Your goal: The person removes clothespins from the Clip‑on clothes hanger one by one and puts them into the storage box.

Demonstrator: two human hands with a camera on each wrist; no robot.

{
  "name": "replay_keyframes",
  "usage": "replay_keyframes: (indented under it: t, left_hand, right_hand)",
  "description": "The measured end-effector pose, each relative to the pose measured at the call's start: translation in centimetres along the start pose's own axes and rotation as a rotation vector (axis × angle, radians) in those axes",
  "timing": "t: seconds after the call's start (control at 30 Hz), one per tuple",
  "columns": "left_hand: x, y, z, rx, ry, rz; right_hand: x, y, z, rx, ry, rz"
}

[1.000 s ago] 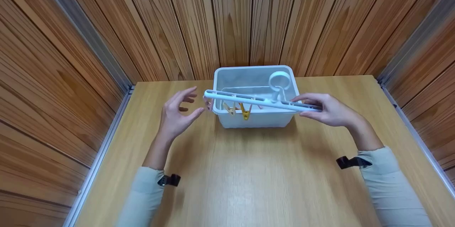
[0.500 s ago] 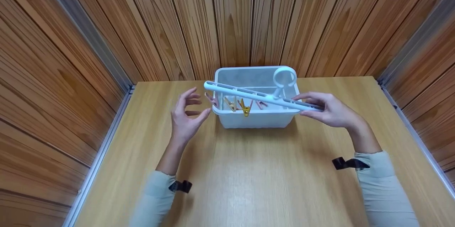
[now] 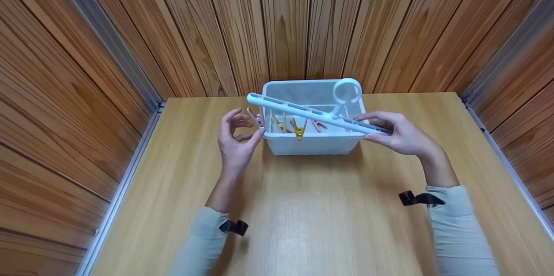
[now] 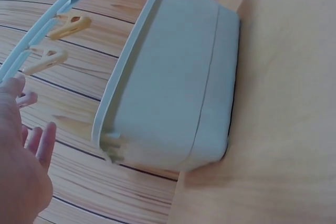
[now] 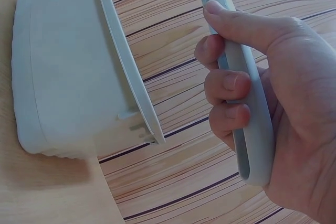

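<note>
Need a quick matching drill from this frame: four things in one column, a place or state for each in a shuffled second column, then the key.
1. right hand
2. left hand
3. bin
4. yellow peg

A. hangs under the hanger bar
B. stands on the table at the back wall
C. grips one end of the peg hanger
D. holds nothing, beside the bin's left end

Pairs: 1-C, 2-D, 3-B, 4-A

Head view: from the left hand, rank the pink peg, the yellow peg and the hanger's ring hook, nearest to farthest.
1. Pink peg: at the hanger's left end, right beside the left hand fingertips.
2. Yellow peg: hanging mid-bar, over the white bin front rim.
3. Ring hook: up on the right, above the bin's far corner, closer to the right hand.
</note>
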State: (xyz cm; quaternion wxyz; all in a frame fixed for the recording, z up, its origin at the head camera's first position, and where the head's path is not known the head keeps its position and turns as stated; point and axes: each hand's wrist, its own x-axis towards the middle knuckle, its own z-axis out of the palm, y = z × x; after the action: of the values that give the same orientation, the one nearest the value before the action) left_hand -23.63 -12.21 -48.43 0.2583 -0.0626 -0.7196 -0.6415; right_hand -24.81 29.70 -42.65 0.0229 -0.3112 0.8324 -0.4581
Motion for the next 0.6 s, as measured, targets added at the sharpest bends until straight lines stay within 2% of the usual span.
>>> replay_keyframes:
  t: [0.27,0.6]
  left_hand:
    - [-0.1,0.5,1.5,-0.051,0.073,-0.008]
    - [0.2,1.0,2.1,-0.049,0.074,0.002]
  right_hand:
    - [0.0,0.2,0.2,0.002,0.001,0.018]
    - [-0.1,0.5,0.1,-0.001,0.003,0.022]
